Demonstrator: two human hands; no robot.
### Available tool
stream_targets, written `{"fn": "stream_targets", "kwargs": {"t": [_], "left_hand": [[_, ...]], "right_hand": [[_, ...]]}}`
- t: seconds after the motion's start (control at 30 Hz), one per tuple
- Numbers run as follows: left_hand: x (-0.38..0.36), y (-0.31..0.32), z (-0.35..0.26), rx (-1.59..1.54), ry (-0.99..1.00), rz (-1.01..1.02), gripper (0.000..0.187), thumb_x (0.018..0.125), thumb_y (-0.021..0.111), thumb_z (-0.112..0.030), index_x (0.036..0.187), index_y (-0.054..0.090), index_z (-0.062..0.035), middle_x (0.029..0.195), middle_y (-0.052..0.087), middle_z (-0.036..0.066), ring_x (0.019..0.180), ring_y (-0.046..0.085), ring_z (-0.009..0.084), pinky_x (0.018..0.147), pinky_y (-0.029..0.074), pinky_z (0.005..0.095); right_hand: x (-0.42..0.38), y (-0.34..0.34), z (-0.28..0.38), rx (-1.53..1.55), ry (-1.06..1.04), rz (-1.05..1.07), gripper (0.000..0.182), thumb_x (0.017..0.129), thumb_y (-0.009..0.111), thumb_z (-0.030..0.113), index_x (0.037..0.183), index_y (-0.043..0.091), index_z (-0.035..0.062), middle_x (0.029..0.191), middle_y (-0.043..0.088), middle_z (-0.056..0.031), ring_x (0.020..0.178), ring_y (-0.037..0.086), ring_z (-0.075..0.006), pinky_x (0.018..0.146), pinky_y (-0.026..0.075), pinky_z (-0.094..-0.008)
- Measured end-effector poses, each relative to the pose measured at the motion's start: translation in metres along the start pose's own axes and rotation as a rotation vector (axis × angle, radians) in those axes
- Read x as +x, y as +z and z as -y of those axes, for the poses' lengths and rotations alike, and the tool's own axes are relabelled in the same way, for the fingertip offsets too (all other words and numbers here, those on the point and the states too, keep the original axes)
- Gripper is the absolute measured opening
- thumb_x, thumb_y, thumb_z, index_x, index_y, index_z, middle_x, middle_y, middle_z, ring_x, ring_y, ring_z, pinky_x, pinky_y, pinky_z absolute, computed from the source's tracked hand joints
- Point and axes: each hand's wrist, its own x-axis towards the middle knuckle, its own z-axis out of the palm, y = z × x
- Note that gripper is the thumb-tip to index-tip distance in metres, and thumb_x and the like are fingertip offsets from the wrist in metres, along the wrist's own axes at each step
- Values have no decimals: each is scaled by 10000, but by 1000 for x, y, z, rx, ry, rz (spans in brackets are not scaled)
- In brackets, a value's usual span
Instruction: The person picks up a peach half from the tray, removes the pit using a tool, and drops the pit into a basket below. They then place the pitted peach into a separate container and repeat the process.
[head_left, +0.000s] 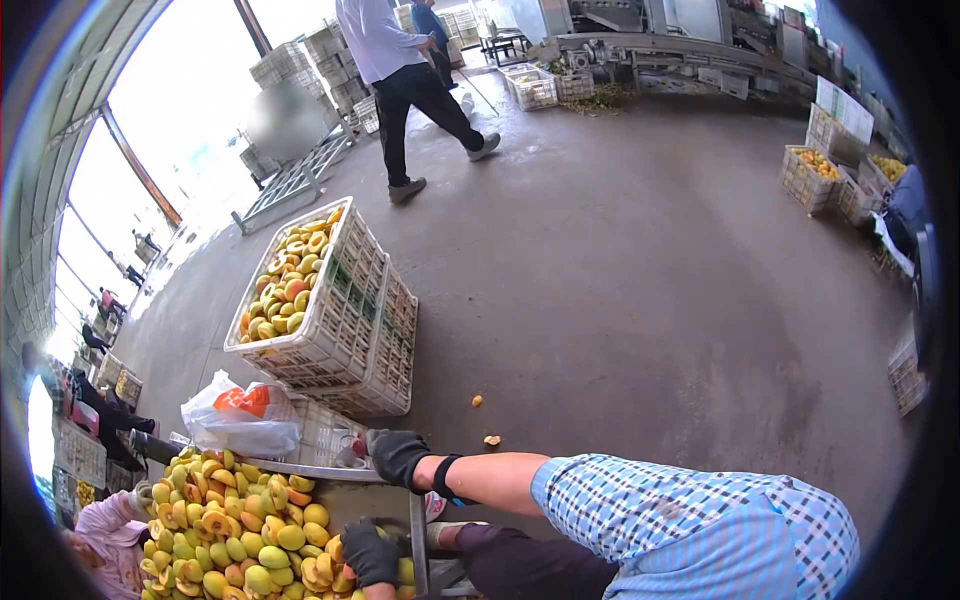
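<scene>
My right hand (398, 458), in a dark grey glove, is closed in a fist beside the corner of the metal-edged work table (340, 472). A small reddish thing (358, 447) shows at its fingers; I cannot tell what the hand grips. Lower down, my left hand (370, 553), also gloved, curls over the right side of a heap of peaches (245, 530). A reddish-orange fruit edge peeks out under those fingers. Many of the peaches are cut in halves with orange flesh showing; others have yellow-green skin outward. The heap covers most of the visible tabletop.
Stacked white crates (365, 320) full of peach halves stand beyond the table. A white plastic bag (240, 415) lies on a crate. Across the table sits a person in pink sleeves (108, 540). Another person (400, 80) walks behind. Fruit pieces (477, 401) lie on the floor.
</scene>
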Motion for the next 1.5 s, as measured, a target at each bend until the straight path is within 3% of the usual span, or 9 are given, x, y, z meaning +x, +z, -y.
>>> {"fn": "stream_targets", "kwargs": {"t": [0.07,0.13,0.17,0.33,0.67,0.87,1.1,1.4,1.5], "left_hand": [[-11,-12,16,38,4,195,581,683,835,-249,1208,640,-91,1136,610,203,1029,612,403,882,514,482],[-31,-11,35,-27,140,-47,300,799,682,-252,1058,692,-100,1028,678,175,968,643,373,850,522,465],[-40,-43,11,97,-90,85,424,658,788,-288,1018,691,-85,1069,617,176,971,606,396,859,512,500],[-106,-65,34,-208,-78,-237,468,824,774,-249,1206,625,-22,1170,619,205,1133,550,405,1026,417,511],[-198,-99,45,-105,-367,-457,475,813,817,-230,1222,657,-48,1168,661,156,1120,576,347,1014,440,460],[-260,-137,15,-1599,-606,-924,407,1070,543,-340,1241,630,18,1149,696,114,1023,688,202,891,567,323],[-301,-109,-51,-2299,-488,-1079,548,1082,487,-366,1477,417,9,1492,485,202,1303,537,367,1149,428,491],[-322,-121,-86,-2095,-524,-1084,497,1095,439,-257,1503,411,26,1510,472,196,1375,481,321,1182,374,453],[-333,-128,-87,-1547,-593,-798,427,1086,459,-223,1425,500,34,1449,534,207,1312,546,331,1146,427,444]], "right_hand": [[1,4,-5,-21,-83,-49,238,902,545,169,1015,674,5,927,719,-262,829,725,-416,693,561,-527],[8,9,-12,-109,-37,-59,236,897,543,173,1011,673,12,915,721,-258,806,726,-409,671,559,-532],[9,24,-16,-188,-6,-50,235,893,541,177,1007,672,19,904,723,-253,784,728,-402,650,556,-537],[16,37,-32,-299,-12,-18,289,896,603,286,1062,603,48,940,724,-225,836,715,-405,727,553,-520],[20,31,-36,-253,-71,18,330,896,626,220,1210,625,118,1044,709,-230,990,685,-404,826,539,-504],[-9,16,-6,-437,-346,-69,309,871,636,202,1143,590,62,984,716,-194,904,689,-414,758,552,-506],[-217,-28,123,627,-106,791,268,949,697,234,1046,615,-2,949,707,-130,884,647,-226,805,512,-388],[-297,-20,142,368,-335,1023,393,944,671,331,1137,577,1,1012,688,-234,991,662,-423,839,514,-472],[-302,-17,137,434,-361,1010,392,951,657,352,1126,576,11,993,683,-233,967,657,-432,834,511,-489]]}}
